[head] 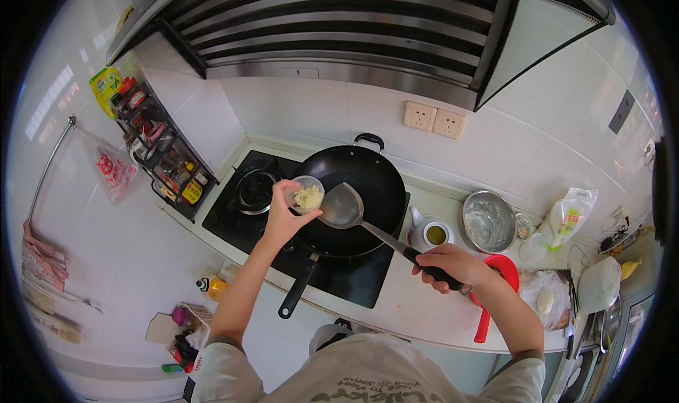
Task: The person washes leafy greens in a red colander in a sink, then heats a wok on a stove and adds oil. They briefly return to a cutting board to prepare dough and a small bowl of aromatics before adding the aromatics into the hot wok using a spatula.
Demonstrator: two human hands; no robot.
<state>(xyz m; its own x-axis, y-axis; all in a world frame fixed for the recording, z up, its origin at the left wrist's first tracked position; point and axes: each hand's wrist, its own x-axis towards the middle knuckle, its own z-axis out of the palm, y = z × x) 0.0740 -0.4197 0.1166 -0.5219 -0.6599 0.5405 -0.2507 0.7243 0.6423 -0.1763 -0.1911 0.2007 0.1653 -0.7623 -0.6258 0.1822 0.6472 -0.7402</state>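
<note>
My left hand [288, 215] holds a small clear cup [298, 184] tilted over the left side of a black wok [382, 201]. Pale chopped bits, perhaps minced garlic [309, 197], sit inside the cup. In my right hand [451, 266] is the black handle of a metal wok spatula [345, 204]. Its blade is above the wok's interior, close to the cup's right side. The wok rests on the right burner of a black gas hob [350, 283], its long handle [298, 289] pointing towards me.
Right of the hob stand a white pot [419, 228] holding yellowish liquid, a floury steel bowl [488, 223] and a red strainer-like vessel [506, 270]. Dough [545, 300] lies on a plastic-covered board. A spice rack [164, 148] stands at left. The range hood [339, 68] overhangs the back.
</note>
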